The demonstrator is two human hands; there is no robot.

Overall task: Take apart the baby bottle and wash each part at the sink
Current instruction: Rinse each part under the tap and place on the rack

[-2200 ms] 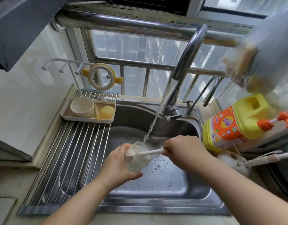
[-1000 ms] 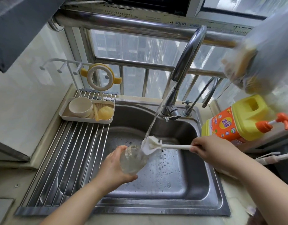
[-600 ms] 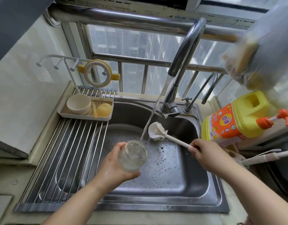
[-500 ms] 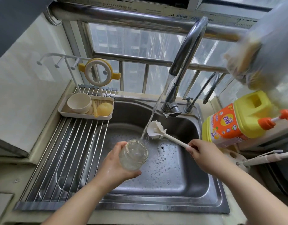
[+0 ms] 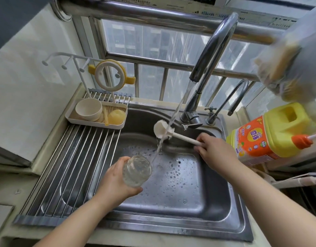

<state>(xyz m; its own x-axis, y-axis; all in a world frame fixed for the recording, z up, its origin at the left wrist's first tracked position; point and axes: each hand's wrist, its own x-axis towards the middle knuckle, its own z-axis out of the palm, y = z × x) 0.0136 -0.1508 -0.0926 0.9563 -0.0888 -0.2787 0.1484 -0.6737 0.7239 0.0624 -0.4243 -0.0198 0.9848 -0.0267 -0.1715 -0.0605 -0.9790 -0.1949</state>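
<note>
Stainless steel fills the middle of the view: a sink (image 5: 216,207) under a barred window. Over the sink's basin, toward its left side, the left hand (image 5: 116,182) holds the clear bottle body (image 5: 136,171), fingers and thumb wrapped around it, mouth tilted up toward the faucet (image 5: 212,56). Water streams from the faucet, crosses the head of the white bottle brush (image 5: 162,129) and falls just beside the bottle's mouth. The right hand (image 5: 216,150) grips the brush's handle, fingers curled around it, above the sink's back half. Left of the sink, a roll-up drying rack (image 5: 70,168) carries a beige tray (image 5: 96,122) with a cap and yellowish parts. Right of the sink stands 1 yellow detergent jug (image 5: 271,132).
</note>
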